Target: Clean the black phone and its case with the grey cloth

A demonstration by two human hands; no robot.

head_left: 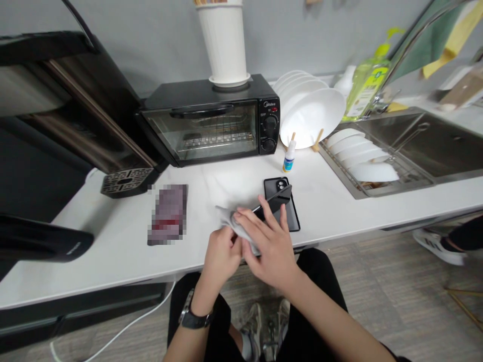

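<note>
My left hand (pixel 223 254) is closed at the near end of a dark smartphone (pixel 277 200), its fingers bent and partly hidden. A light grey cloth (pixel 226 216) is bunched around that end of the phone, between both hands. My right hand (pixel 273 246) lies over the cloth and presses it against the phone, thumb below and some fingers stretched along it. The phone is tilted up above a phone case (pixel 293 221) with a camera cut-out, lying on the counter. Behind the case stands a small spray bottle (pixel 289 158) with a blue label.
A toaster oven (pixel 215 128) bears a white pot (pixel 223 45). White plates (pixel 313 113) stand in a rack beside the sink (pixel 449 146), which holds bowls (pixel 373 171). Left are a tall black appliance (pixel 124 183) and a pixelated packet (pixel 169 213). Another person's shoe (pixel 439 246) is at right.
</note>
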